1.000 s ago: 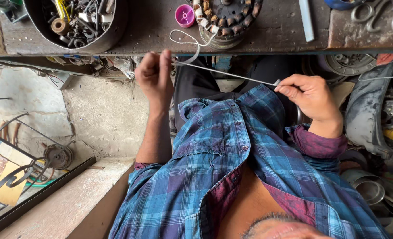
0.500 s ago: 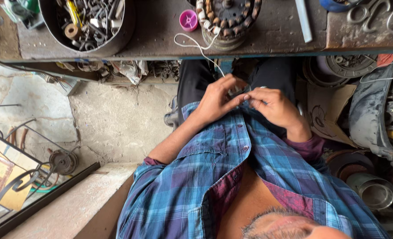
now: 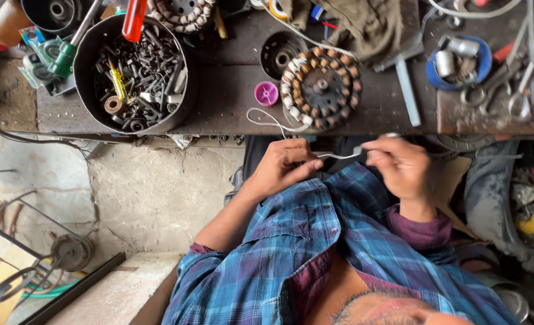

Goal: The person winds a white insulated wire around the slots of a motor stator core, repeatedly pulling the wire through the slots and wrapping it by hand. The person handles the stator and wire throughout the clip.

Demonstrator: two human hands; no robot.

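My left hand and my right hand are held close together just below the edge of the dark workbench. Both pinch a thin white cord that spans the short gap between them. A looped length of white cord also lies on the bench edge, next to a round motor stator with copper coils. Whether the two lengths join is hidden. A small pink spool stands beside the stator.
A round black tub of bolts and small parts sits on the bench at left, with a red-handled tool in it. Scissors, a blue dish of parts and a grey cloth lie to the right. Concrete floor is below left.
My hands first held the cord stretched wide, then came together at my chest. They are now slightly apart again with a short span of cord between them, and the view has shifted up over the bench.
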